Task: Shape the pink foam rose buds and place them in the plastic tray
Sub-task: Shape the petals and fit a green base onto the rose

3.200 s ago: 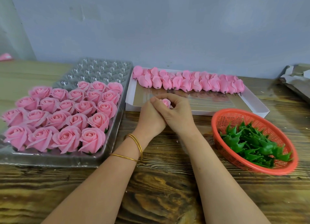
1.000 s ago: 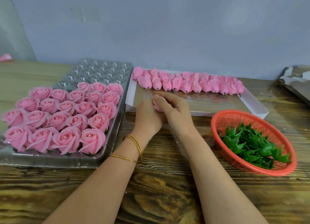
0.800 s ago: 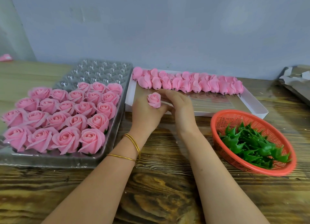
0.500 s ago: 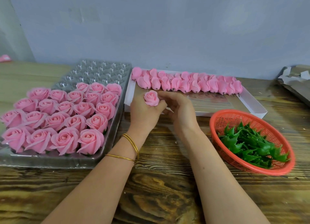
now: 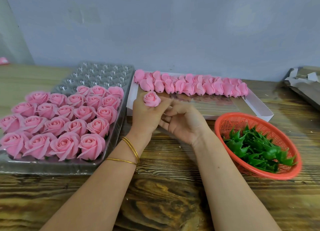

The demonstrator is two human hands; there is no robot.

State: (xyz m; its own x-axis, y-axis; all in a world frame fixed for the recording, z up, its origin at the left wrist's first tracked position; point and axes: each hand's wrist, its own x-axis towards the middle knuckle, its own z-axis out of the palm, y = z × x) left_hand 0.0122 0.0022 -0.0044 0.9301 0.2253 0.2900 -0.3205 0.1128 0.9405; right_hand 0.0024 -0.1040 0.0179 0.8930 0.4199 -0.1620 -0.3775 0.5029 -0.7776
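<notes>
My left hand (image 5: 147,116) holds a pink foam rose bud (image 5: 152,99) upright between its fingertips, over the near left corner of the white box (image 5: 259,107). My right hand (image 5: 185,123) sits just right of it, fingers loosely curled toward the bud's base; what they touch is hidden. A row of unshaped pink buds (image 5: 192,86) lies along the far side of the box. The clear plastic tray (image 5: 103,73) on the left carries several rows of shaped roses (image 5: 60,120), with bare cells at its far end.
A red mesh basket (image 5: 284,173) of green plastic calyxes (image 5: 256,147) stands at the right. Crumpled cardboard and paper (image 5: 304,83) lies at the far right. The wooden table (image 5: 164,196) runs to a grey wall behind.
Both hands cupped the bud together at first. They then parted: the left hand lifted the bud up and slightly left, and the right hand drew back beside it.
</notes>
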